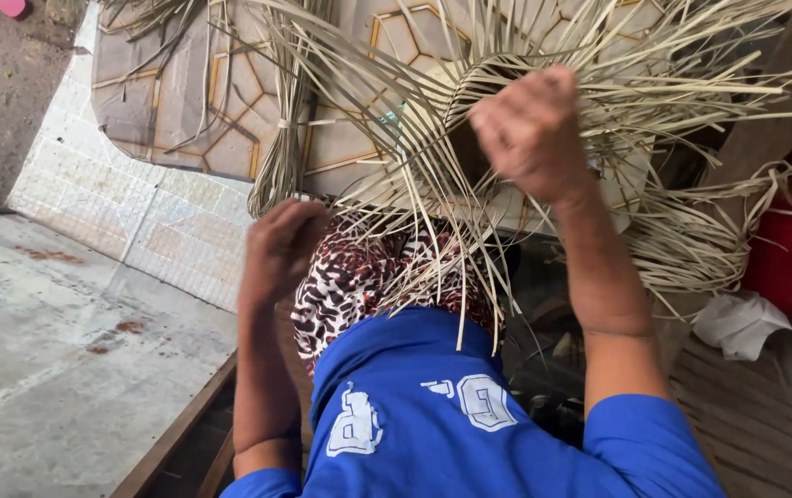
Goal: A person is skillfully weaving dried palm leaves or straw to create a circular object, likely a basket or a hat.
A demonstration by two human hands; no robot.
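My right hand was clenched on the pale strips of the half-woven palm-leaf piece spreading far of me, while my left hand gripped its nearer left strands.

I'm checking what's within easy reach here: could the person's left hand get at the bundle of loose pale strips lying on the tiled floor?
Probably yes. The left hand sits just below the bundle of strips, with only bare tiled floor and a few stray strands between. The right hand is busy in the half-woven piece, off to the side.
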